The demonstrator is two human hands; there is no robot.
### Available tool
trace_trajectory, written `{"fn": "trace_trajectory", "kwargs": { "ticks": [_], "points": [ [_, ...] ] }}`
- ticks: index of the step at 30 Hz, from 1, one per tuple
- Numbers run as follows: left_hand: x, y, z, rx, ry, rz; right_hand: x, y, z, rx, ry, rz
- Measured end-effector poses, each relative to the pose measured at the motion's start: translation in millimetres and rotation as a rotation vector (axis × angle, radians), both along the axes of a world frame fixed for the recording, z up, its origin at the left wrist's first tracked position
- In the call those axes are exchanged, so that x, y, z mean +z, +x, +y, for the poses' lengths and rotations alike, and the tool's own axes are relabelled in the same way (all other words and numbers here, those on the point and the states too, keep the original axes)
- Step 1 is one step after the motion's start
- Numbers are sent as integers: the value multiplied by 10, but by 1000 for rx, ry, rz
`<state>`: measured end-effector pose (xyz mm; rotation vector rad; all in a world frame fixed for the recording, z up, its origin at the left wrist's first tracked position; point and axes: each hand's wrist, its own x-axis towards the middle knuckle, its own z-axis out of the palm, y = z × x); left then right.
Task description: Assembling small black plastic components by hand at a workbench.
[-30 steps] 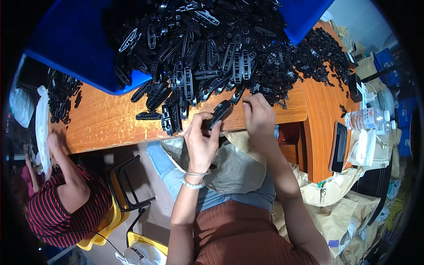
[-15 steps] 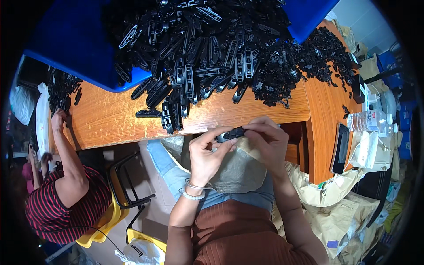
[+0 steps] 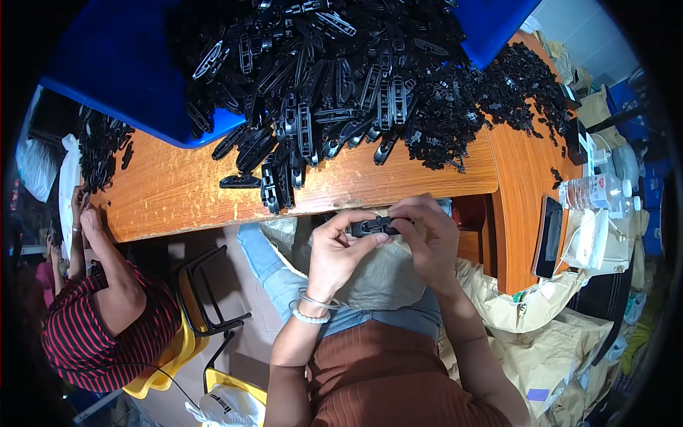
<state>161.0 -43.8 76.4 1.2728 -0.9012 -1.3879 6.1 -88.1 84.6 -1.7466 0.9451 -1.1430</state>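
Observation:
Between my two hands, just off the table's front edge and above my lap, is a long black plastic part [image 3: 371, 227] with an open, slotted frame. My left hand [image 3: 337, 250] pinches its left end between thumb and fingers. The fingers of my right hand [image 3: 428, 231] close on its right end; whether they also hold a smaller piece is hidden. On the wooden table [image 3: 185, 186] beyond lies a big heap of similar black parts [image 3: 306, 92], with several loose ones at its near edge. Small black pieces [image 3: 441, 135] are piled to its right.
A blue tub [image 3: 121, 85] lies behind the heap. On the right stand a plastic bottle [image 3: 594, 194] and a phone [image 3: 548, 237]. Brown paper sacks [image 3: 541, 356] fill the lower right. At left another person in a striped shirt [image 3: 107, 327] works beside a black chair [image 3: 206, 292].
The black part has turned more level and shows its slotted side. My right fingers have moved in over it. The other person's hands have come closer together.

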Motion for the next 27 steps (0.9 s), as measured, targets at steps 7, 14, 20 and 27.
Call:
{"fn": "trace_trajectory", "kwargs": {
  "ticks": [7, 14, 20, 27],
  "points": [
    [1, 6, -9, 75, -54, 131, -8, 9, 21, -100, -372, 243],
    [-19, -3, 18, 52, -131, -10, -27, -7, 91, -30, 212, 71],
    [14, 200, 23, -164, -126, -160, -148, -97, 127, 12, 116, 154],
    [-72, 58, -524, 70, -427, -688, -346, -123, -435, -272, -447, 329]
  ]
}}
